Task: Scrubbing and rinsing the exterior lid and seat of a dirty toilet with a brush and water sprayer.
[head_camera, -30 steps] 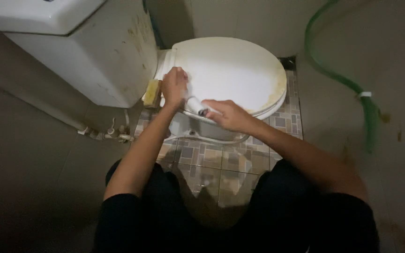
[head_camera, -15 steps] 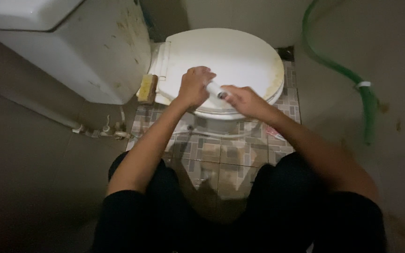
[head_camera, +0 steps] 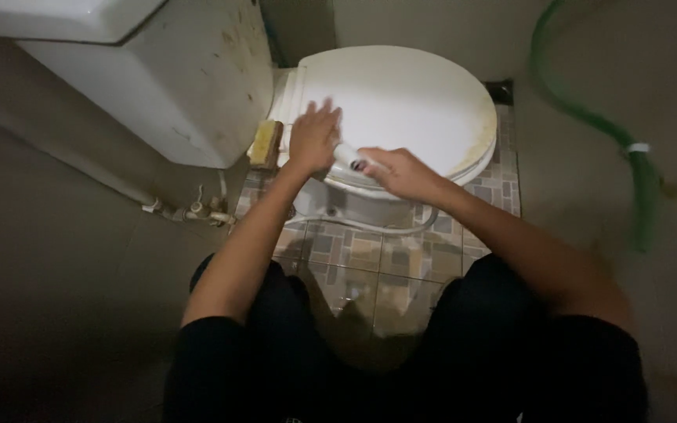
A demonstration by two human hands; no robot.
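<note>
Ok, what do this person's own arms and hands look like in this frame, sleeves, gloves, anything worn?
Both hands are bare: no gloves, and no rings or watch that I can make out. The left hand and right hand lead into bare forearms. Short black sleeves begin near the upper arms, and dark clothing covers the legs below.

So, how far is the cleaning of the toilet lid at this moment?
Done: most of the closed toilet lid looks white. In hand: the left hand lies flat on the lid near the hinge, and the right hand holds a white sprayer at the lid's front edge. Left: yellow-brown stains along the lid's right rim, and marks on the tank. A yellow sponge lies unused beside the hinge.
</note>
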